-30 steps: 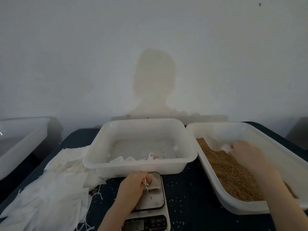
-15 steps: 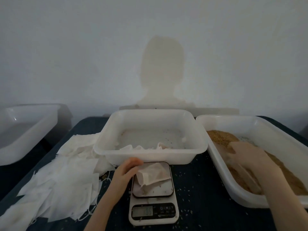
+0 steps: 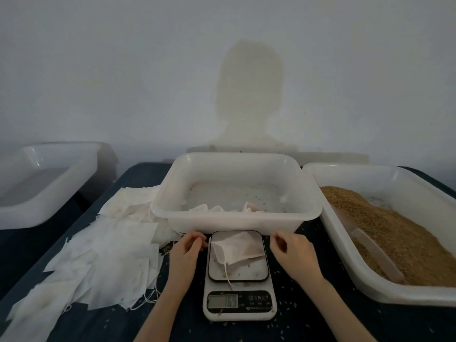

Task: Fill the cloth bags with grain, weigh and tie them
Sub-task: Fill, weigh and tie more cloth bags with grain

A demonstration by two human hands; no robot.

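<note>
A small white cloth bag (image 3: pixel 238 248) lies on the plate of a white digital scale (image 3: pixel 239 306), its drawstring trailing toward the lit display. My left hand (image 3: pixel 187 250) hovers just left of the plate, fingers loosely curled, fingertips close to the bag's edge. My right hand (image 3: pixel 292 254) hovers just right of the plate, also loosely curled and holding nothing. Brown grain (image 3: pixel 404 233) fills the white tub (image 3: pixel 385 296) on the right, with a translucent scoop (image 3: pixel 372 250) lying in it.
A white tub (image 3: pixel 237 224) directly behind the scale holds a few cloth bags (image 3: pixel 217 208). A heap of flat empty bags (image 3: pixel 98 255) covers the table's left side. Another white tub (image 3: pixel 37 213) stands far left. Loose grains dot the dark tabletop.
My right hand left the grain tub and came beside the scale. My left hand let go of the bag, which now lies alone on the plate. The view tilted down.
</note>
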